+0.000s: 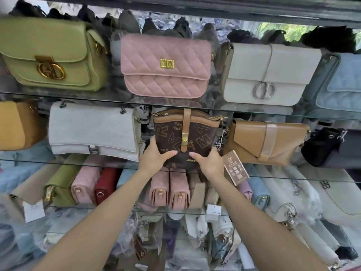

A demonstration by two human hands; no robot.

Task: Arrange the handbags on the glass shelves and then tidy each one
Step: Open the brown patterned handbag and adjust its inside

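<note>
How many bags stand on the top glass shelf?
4: green bag far left, pink quilted bag next, white bag after it, blue bag far right, cut off by the frame.

At frame centre, the brown bag (185, 137) is hemmed by the white bag (93, 130) and tan bag (265, 142); narrow gaps are left beside it.

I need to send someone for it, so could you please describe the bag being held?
On the middle glass shelf, between a grey quilted bag and a tan envelope bag, both hands grip it. The brown bucket bag alone bears large letters and a tan strap.
</note>
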